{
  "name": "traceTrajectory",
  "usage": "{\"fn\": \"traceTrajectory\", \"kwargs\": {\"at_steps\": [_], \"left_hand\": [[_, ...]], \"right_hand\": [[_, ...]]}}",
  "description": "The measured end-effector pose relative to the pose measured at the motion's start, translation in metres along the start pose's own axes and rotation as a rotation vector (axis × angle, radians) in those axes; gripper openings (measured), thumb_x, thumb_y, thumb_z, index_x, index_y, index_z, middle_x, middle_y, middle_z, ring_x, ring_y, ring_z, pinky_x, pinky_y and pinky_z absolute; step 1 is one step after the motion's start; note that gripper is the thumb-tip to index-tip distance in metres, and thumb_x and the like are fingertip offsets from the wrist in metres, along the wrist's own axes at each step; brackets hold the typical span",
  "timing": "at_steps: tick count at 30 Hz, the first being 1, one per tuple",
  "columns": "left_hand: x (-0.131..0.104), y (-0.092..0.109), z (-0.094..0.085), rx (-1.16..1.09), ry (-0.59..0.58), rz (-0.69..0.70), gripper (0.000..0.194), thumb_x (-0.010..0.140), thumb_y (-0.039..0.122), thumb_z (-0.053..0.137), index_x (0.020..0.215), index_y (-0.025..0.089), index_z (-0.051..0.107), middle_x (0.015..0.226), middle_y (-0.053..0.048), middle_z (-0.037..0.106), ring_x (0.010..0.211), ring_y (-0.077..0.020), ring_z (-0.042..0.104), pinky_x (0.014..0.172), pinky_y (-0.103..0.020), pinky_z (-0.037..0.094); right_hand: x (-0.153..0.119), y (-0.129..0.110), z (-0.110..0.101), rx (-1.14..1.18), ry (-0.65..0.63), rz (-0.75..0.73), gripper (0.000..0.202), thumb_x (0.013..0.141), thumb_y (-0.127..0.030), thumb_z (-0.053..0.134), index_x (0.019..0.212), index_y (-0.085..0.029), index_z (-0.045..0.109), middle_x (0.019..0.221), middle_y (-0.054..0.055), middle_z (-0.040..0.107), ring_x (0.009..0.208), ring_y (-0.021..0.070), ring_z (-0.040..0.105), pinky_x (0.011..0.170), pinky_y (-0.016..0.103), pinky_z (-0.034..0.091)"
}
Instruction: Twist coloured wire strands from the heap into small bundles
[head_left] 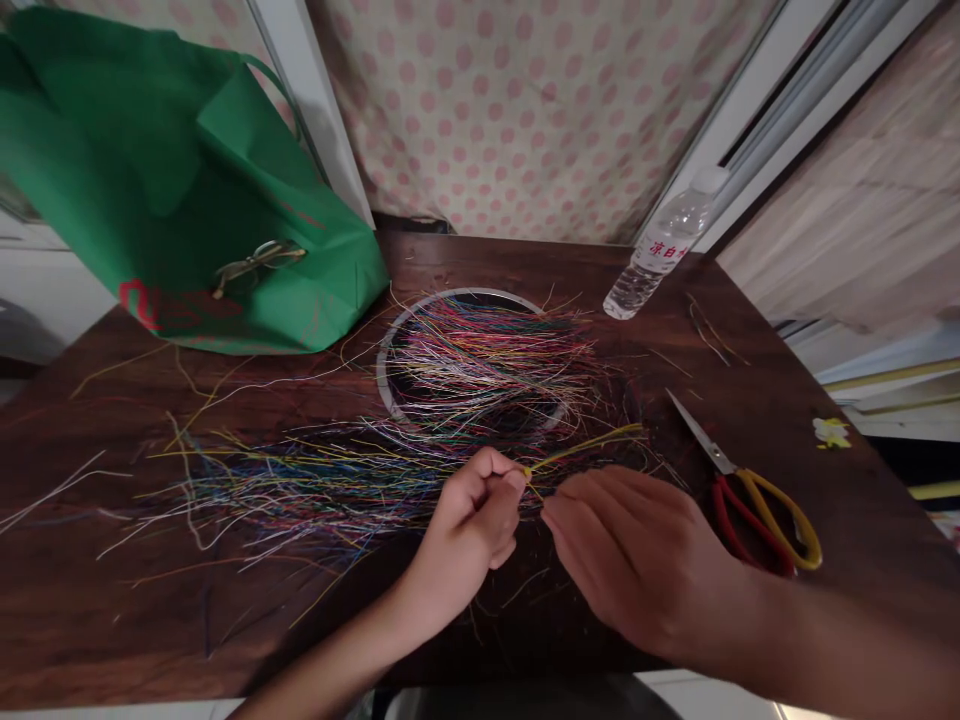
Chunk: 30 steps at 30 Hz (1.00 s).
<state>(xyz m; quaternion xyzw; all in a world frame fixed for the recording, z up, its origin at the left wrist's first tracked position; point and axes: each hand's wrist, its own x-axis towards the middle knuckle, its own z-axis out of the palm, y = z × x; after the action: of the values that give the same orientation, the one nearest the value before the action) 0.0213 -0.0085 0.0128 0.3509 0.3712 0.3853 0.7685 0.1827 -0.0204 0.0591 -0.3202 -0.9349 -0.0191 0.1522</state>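
My left hand (476, 515) pinches a small bundle of yellow wires (592, 440) at its knotted-looking end, and the free ends point up to the right. A thin yellow strand runs from that end to my right hand (637, 555), whose fingers are pressed together on it. Both hands are close together, just above the table. Beneath and to the left of them lies a long spread of loose multicoloured wires (300, 490). Another heap, mostly red, pink and white wires (495, 350), covers a round dark plate with a pale rim (384, 375).
Scissors (750, 500) with red and yellow handles lie open at the right. A water bottle (664, 245) stands at the back right. A green bag (225, 200) with glasses (259, 265) on it fills the back left. A small yellow-white item (831, 433) is near the table's (862, 540) right edge.
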Motion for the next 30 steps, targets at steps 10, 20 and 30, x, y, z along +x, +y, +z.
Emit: {"fn": "traceTrajectory", "kwargs": {"at_steps": [10,20,30], "left_hand": [[-0.004,-0.004,-0.005,-0.199,-0.151,0.042,0.021,0.09,0.03,0.054,0.075,0.02,0.044,0.049,0.012,0.019,0.037,-0.0027,0.012,0.036,-0.015,0.013],[-0.008,0.005,-0.002,0.563,-0.232,0.148,0.016,0.088,0.018,0.047,0.071,0.017,0.047,0.056,0.007,0.035,0.05,-0.0068,0.03,0.044,-0.021,0.021],[0.002,0.0,-0.006,-0.054,-0.003,0.033,0.02,0.087,0.029,0.055,0.073,0.02,0.045,0.048,0.013,0.021,0.036,-0.0023,0.01,0.033,-0.014,0.013]], "right_hand": [[-0.021,0.009,0.033,0.862,0.239,0.69,0.014,0.087,-0.017,0.052,0.074,-0.018,0.053,0.065,-0.002,0.053,0.057,0.0097,0.048,0.05,0.022,0.038],[0.034,0.078,0.006,1.173,-0.447,0.397,0.016,0.081,-0.027,0.059,0.069,-0.016,0.057,0.056,-0.006,0.049,0.049,0.0063,0.041,0.045,0.019,0.031],[-0.008,-0.008,-0.009,0.115,0.025,-0.037,0.026,0.082,-0.002,0.045,0.062,-0.017,0.053,0.058,0.002,0.054,0.051,0.0143,0.045,0.045,0.03,0.031]]}}
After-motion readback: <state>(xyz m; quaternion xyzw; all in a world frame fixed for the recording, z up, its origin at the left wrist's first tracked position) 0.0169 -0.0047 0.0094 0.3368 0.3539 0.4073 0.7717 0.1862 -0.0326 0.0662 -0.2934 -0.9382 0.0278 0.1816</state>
